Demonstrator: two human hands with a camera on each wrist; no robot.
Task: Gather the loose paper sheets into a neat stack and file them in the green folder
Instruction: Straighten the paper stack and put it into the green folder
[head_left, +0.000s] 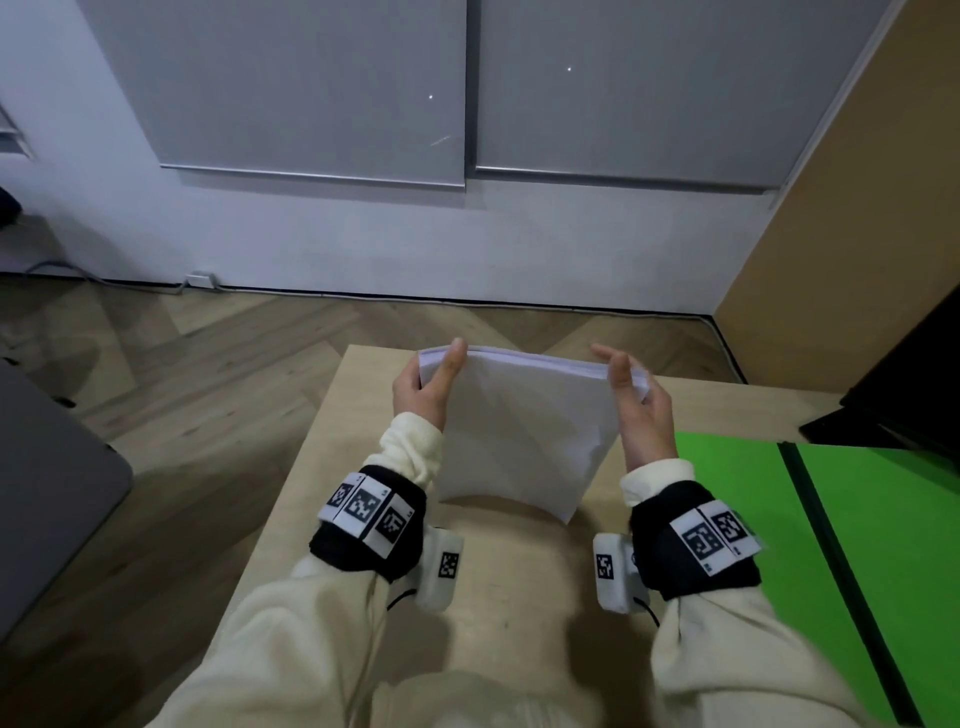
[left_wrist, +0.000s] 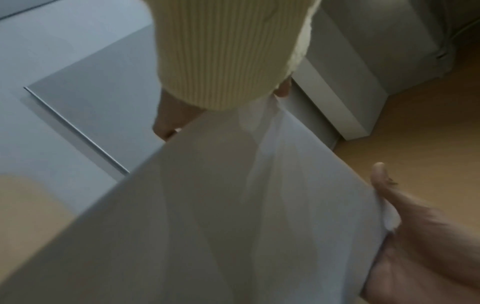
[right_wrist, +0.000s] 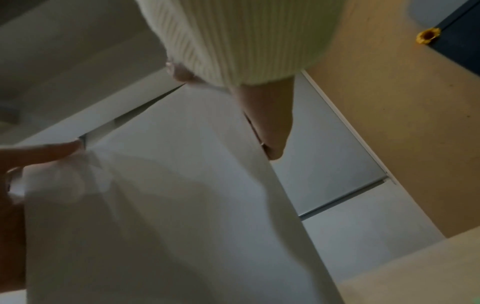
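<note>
A stack of white paper sheets (head_left: 519, 431) stands on edge over the light wooden table (head_left: 519, 582), its top edge tilted away from me. My left hand (head_left: 431, 384) grips its upper left side, thumb in front and fingers behind. My right hand (head_left: 636, 400) grips the upper right side the same way. The lower edge bows a little; whether it touches the table I cannot tell. In the left wrist view the paper (left_wrist: 233, 205) fills the middle, with my left hand (left_wrist: 415, 236) at its edge. The right wrist view shows the paper (right_wrist: 168, 205) and my right hand (right_wrist: 39, 154). The green folder (head_left: 883, 519) lies open, flat on the table to the right.
A black object (head_left: 904, 395) sits at the table's back right, just behind the folder. The table's left edge (head_left: 291, 483) drops to a wooden floor. A grey surface (head_left: 52, 493) stands off to the left. A white wall with grey panels is behind the table.
</note>
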